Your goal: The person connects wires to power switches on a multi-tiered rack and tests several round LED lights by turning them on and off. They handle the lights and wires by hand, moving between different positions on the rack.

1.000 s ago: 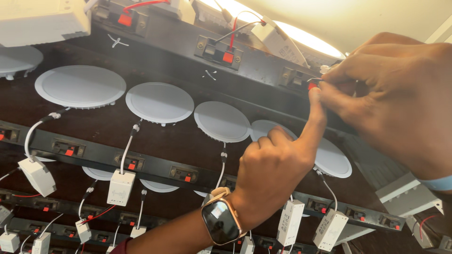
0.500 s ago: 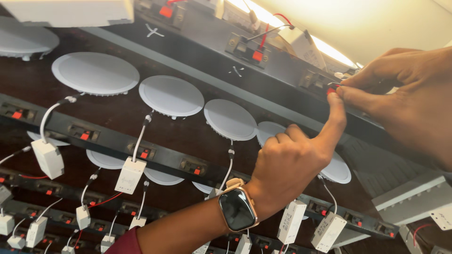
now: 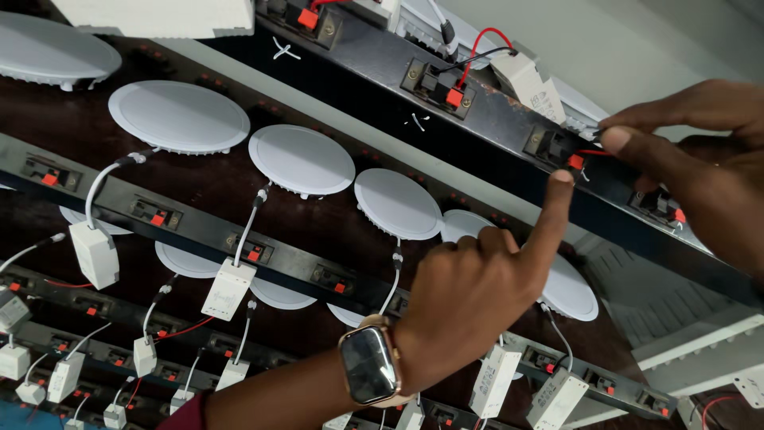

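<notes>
On upper black rail (image 3: 477,76) | spring-clip terminal (image 3: 574,162): small, stiff | left hand (image 3: 477,295) fisted, forefinger pressing its red lever | right hand (image 3: 700,159) pinching thin red wire (image 3: 593,151): limp, light; grip near tip.

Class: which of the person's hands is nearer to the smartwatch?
Left. The smartwatch sits on the wrist of the left hand. The right hand is up at the top rail, well apart from it.
</notes>
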### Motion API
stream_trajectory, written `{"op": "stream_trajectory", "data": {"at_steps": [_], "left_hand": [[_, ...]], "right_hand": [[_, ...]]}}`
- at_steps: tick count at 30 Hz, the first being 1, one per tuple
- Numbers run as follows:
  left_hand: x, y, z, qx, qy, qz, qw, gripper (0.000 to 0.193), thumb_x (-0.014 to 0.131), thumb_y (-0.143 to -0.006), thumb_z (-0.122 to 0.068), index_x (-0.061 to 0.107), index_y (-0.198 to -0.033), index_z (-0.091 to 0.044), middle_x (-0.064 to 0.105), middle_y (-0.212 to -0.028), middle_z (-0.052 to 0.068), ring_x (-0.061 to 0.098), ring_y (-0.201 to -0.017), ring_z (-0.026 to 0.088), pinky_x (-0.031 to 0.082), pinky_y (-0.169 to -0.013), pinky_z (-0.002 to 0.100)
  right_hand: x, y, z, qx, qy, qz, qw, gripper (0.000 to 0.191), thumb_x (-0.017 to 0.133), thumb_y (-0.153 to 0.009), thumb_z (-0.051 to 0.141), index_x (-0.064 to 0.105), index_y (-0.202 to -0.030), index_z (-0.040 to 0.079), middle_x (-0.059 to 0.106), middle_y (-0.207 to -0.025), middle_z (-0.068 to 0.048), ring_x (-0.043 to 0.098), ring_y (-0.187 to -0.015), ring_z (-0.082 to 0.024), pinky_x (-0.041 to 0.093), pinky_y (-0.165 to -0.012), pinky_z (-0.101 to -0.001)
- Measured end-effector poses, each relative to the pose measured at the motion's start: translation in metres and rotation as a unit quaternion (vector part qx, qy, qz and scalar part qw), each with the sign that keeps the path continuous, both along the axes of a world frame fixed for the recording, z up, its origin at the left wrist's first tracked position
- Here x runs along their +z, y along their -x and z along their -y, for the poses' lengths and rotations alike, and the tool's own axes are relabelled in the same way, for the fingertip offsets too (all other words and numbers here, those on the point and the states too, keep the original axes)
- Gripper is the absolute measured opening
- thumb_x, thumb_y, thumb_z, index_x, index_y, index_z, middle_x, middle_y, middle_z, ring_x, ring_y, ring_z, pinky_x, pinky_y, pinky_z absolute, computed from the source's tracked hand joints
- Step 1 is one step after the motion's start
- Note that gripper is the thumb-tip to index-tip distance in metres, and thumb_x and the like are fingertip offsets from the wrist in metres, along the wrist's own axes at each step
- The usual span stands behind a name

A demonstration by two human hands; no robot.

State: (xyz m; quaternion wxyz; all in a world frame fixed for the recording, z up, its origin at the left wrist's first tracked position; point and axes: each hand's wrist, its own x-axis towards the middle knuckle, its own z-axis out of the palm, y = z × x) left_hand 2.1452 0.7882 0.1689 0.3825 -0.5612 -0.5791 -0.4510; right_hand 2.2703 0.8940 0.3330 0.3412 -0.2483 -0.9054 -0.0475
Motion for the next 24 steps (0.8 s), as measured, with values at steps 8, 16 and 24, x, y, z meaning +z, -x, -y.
{"op": "stream_trajectory", "data": {"at_steps": [8, 16, 24], "left_hand": [[0.010, 0.013, 0.006, 0.056, -0.003, -0.024, 0.998, 0.075, 0.066, -0.090, -0.009, 0.039, -0.159, -0.005, 0.045, -0.055, -0.005, 0.043, -0.038, 0.008, 0.034, -0.034, 0.029], [0.012, 0.012, -0.002, 0.050, -0.010, -0.020, 0.998, 0.070, 0.067, -0.091, -0.013, 0.043, -0.155, -0.005, 0.047, -0.057, -0.003, 0.048, -0.040, 0.010, 0.039, -0.037, 0.028], [0.014, 0.012, -0.005, 0.057, -0.018, -0.018, 0.998, 0.062, 0.066, -0.096, -0.015, 0.047, -0.153, -0.004, 0.048, -0.057, -0.003, 0.049, -0.042, 0.010, 0.038, -0.037, 0.028]], "right_hand": [[-0.002, 0.005, 0.025, 0.034, -0.073, 0.007, 0.997, 0.012, 0.077, -0.091, 0.006, 0.076, -0.101, 0.001, 0.069, -0.093, -0.014, 0.064, -0.064, -0.019, 0.051, -0.054, -0.0306], [-0.003, 0.017, 0.044, 0.110, -0.293, 0.073, 0.947, 0.015, 0.084, -0.080, -0.002, 0.077, -0.092, -0.004, 0.072, -0.089, -0.015, 0.070, -0.080, -0.026, 0.055, -0.069, -0.0346], [-0.005, 0.024, 0.043, 0.129, -0.310, 0.089, 0.938, 0.014, 0.084, -0.079, -0.006, 0.076, -0.090, -0.007, 0.071, -0.087, -0.018, 0.070, -0.080, -0.027, 0.057, -0.068, -0.0349]]}}
